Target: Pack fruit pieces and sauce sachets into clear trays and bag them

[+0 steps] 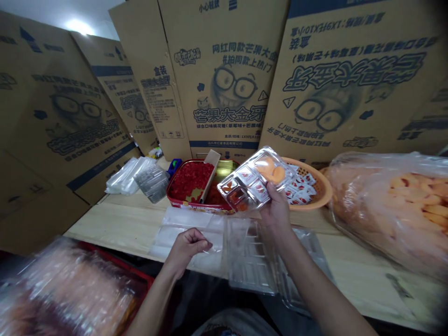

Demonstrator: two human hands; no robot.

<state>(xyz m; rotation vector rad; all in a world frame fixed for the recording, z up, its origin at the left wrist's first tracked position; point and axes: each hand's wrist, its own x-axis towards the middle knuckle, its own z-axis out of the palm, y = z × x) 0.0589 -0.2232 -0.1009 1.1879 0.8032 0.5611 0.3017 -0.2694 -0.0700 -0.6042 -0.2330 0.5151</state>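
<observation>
A filled tray (254, 186) of clear plastic is hanging tilted above the worktop (339, 256). Its compartments are carrying orange pieces (271, 169), small white packets (259, 190) and some red-orange bits. The right hand (276, 207) is holding it by the near edge: the thumb is pressing on the front and the grip is closing on the plastic, while the other fingers are hiding behind it. The left hand (189, 247) is hovering lower, over a clear bag (171, 228) that is lying flat; its grip is pressing together, thumb against curled fingers, and seems to be pinching the bag's edge.

Beneath the right forearm, more clear trays (245, 261) are lying on the worktop. Behind the left hand, a red tin (185, 204) is holding red bits, with a cardboard strip (212, 175) standing in it. To the right, an orange basket (325, 184) is holding more packets, and a large bag (378, 205) of orange pieces is resting beside it. Printed cartons (224, 130) are standing behind everything.
</observation>
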